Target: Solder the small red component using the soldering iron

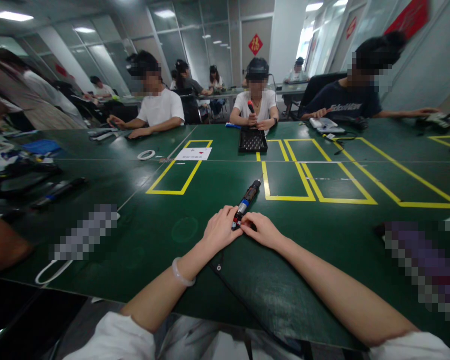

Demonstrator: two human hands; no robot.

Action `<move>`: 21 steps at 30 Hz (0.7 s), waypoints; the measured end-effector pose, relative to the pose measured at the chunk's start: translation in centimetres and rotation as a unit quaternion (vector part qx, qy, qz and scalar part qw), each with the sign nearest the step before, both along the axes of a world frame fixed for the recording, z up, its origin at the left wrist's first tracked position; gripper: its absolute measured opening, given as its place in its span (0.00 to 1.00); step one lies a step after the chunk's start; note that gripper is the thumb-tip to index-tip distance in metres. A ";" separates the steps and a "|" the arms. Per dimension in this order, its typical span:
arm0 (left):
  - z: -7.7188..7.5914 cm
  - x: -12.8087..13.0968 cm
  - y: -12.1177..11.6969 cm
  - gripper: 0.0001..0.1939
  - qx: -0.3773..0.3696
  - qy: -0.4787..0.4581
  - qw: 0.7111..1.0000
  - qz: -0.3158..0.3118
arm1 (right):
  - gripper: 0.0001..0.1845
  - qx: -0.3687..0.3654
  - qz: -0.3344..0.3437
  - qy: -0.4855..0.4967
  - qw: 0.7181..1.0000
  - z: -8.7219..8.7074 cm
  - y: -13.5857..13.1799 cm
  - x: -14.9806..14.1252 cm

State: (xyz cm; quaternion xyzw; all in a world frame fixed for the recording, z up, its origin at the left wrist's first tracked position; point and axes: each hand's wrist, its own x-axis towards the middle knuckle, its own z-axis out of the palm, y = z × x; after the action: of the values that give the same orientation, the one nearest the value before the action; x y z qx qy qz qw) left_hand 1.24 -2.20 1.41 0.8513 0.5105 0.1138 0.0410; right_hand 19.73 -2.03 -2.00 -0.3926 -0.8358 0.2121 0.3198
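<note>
An electric screwdriver (248,196), black with a blue and silver band, lies at a slant on the green table, its bit pointing away from me. My left hand (220,229) is wrapped over the left side of its rear end. At that same end, the bent fingers of my right hand (263,230) are pinched close together, and what lies between them is too small to make out. A black cable (234,290) runs below my hands toward the table's front edge, with a small ring-like piece (219,268) beside it. A pale bangle (183,272) circles my left wrist.
Yellow tape rectangles (290,198) mark the table (153,240). Across from me, a person holds a red-handled tool (251,106) over a black tray (253,141) of small parts. A paper sheet (194,154), a white cable coil (146,155) and another dark tool (59,193) lie leftward.
</note>
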 end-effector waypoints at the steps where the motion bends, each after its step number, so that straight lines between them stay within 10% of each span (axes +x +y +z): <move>1: 0.0 0.0 0.0 0.29 0.000 0.002 1.000 0.003 | 0.03 0.000 0.001 0.000 1.000 0.0 0.0 0.0; 12: 0.1 -2.0 1.7 0.29 0.018 0.030 0.999 0.031 | 0.05 -0.015 -0.021 0.002 1.000 0.2 0.0 0.5; 21: 0.4 -9.8 6.3 0.31 -0.029 0.046 0.981 0.185 | 0.03 -0.013 -0.007 -0.009 1.000 0.4 0.1 0.6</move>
State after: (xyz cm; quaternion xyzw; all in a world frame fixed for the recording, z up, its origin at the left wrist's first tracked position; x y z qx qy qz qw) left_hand -8.60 4.14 1.83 0.7448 0.6638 0.0652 0.0202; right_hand 20.35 -1.94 -1.65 -0.4042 -0.8331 0.2172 0.3089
